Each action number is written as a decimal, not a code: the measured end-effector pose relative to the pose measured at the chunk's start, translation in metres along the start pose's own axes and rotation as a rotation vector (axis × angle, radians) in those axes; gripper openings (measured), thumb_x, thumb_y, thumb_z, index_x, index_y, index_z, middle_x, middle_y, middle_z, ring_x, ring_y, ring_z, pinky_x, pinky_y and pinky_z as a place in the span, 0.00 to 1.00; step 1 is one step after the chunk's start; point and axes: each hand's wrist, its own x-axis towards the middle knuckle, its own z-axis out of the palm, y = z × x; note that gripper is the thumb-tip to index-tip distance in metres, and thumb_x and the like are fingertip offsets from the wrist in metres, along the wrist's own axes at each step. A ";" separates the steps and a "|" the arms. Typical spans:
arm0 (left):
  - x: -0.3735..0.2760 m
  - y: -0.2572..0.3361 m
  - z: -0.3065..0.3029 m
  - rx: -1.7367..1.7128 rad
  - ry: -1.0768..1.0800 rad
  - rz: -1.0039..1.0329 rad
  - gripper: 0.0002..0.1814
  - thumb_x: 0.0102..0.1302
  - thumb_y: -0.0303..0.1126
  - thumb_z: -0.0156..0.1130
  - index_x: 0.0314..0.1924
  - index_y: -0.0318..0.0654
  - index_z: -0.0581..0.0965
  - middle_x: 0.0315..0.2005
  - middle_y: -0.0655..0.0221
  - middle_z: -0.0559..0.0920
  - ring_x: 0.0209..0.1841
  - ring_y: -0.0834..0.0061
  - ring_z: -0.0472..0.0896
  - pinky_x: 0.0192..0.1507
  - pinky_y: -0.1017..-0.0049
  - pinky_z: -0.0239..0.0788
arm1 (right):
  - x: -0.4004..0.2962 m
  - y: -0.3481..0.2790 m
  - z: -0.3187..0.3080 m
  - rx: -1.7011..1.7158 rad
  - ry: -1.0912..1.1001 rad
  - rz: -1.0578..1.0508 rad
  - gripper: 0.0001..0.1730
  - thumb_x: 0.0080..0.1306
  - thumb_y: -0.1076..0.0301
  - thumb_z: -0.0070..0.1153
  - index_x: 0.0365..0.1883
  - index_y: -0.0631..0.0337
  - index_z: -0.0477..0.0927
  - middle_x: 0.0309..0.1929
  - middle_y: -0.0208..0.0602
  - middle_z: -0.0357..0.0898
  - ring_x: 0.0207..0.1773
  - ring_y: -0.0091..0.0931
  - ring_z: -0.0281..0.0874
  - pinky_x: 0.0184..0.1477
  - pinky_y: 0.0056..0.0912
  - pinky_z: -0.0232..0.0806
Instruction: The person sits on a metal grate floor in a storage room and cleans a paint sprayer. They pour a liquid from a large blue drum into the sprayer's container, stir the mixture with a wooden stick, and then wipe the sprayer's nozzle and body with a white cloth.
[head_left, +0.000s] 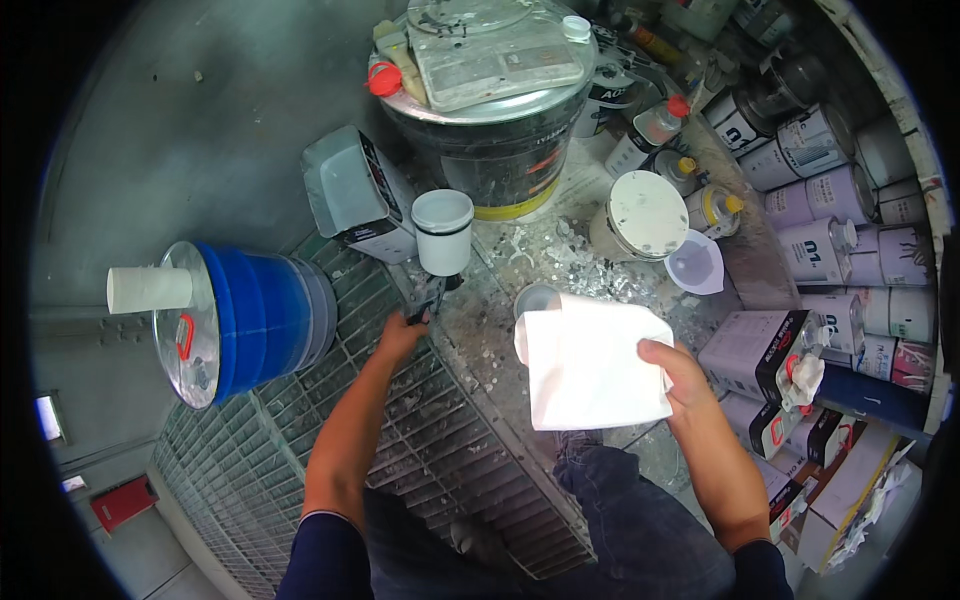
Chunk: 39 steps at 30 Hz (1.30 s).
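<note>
My right hand (679, 375) grips a folded white sheet (596, 364) by its right edge, thumb on top. Whether the sheet is paper or cloth I cannot tell. At the edge of the floor grating, my left hand (403, 335) is closed around a small dark-handled tool (421, 311) whose exact kind is unclear. Just beyond that tool stands a white plastic tub (442, 238) with its lid on. A small round container (534, 298) is partly hidden behind the sheet.
A large dark drum (495, 161) carries a scale (499, 64) and a paintbrush (397, 56). On the left stands a blue drum (259, 322) with a paper roll (150, 289) on its lid. To the right are a lidded bucket (646, 214), rectangular cans (757, 352) and shelved paint tins (817, 195).
</note>
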 end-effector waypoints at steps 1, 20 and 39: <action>-0.005 0.006 0.003 -0.052 -0.034 -0.064 0.13 0.58 0.28 0.71 0.41 0.33 0.79 0.33 0.69 0.82 0.36 0.74 0.80 0.42 0.71 0.71 | 0.004 -0.001 0.000 -0.039 0.024 -0.005 0.30 0.66 0.73 0.59 0.67 0.71 0.70 0.58 0.50 0.81 0.57 0.38 0.84 0.61 0.43 0.76; -0.308 0.056 -0.132 0.725 0.377 0.161 0.14 0.52 0.22 0.61 0.42 0.35 0.78 0.36 0.55 0.80 0.36 0.49 0.81 0.39 0.62 0.72 | 0.112 0.082 0.149 -0.111 -0.305 0.324 0.26 0.71 0.70 0.51 0.68 0.66 0.70 0.61 0.46 0.79 0.62 0.38 0.80 0.65 0.46 0.72; -0.376 0.090 -0.155 1.091 0.390 0.049 0.12 0.54 0.22 0.62 0.40 0.37 0.76 0.37 0.57 0.79 0.38 0.47 0.81 0.39 0.53 0.74 | 0.133 0.153 0.170 0.047 -0.587 0.603 0.34 0.81 0.46 0.32 0.73 0.61 0.67 0.72 0.44 0.71 0.73 0.40 0.69 0.75 0.52 0.59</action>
